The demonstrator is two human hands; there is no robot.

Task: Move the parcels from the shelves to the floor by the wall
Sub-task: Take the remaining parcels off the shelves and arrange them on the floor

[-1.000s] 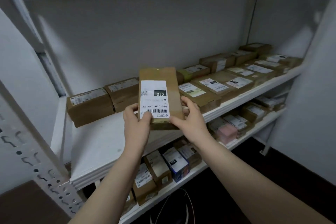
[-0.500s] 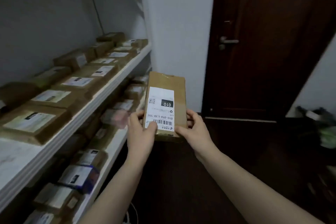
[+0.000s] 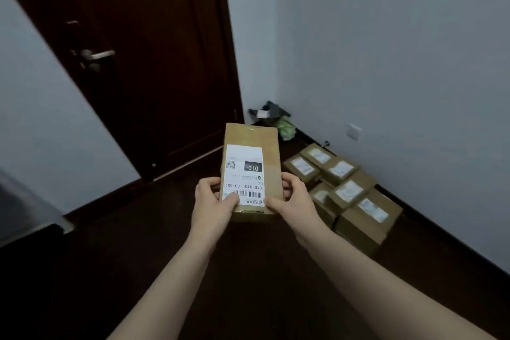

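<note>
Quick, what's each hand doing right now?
Left hand: holding the parcel at its near left edge.
Right hand: holding the same parcel's right side.

The floor (image 3: 165, 243) lies bare from 5 to 9 o'clock of the held parcel (image 3: 251, 146). At 3 to 4 o'clock the stacked parcels (image 3: 350, 190) fill the strip against the wall (image 3: 400, 63). A dark object (image 3: 269, 112) and a green bag (image 3: 285, 128) crowd the corner at 1 o'clock, and the door (image 3: 151, 63) stands at 11 o'clock.
</note>
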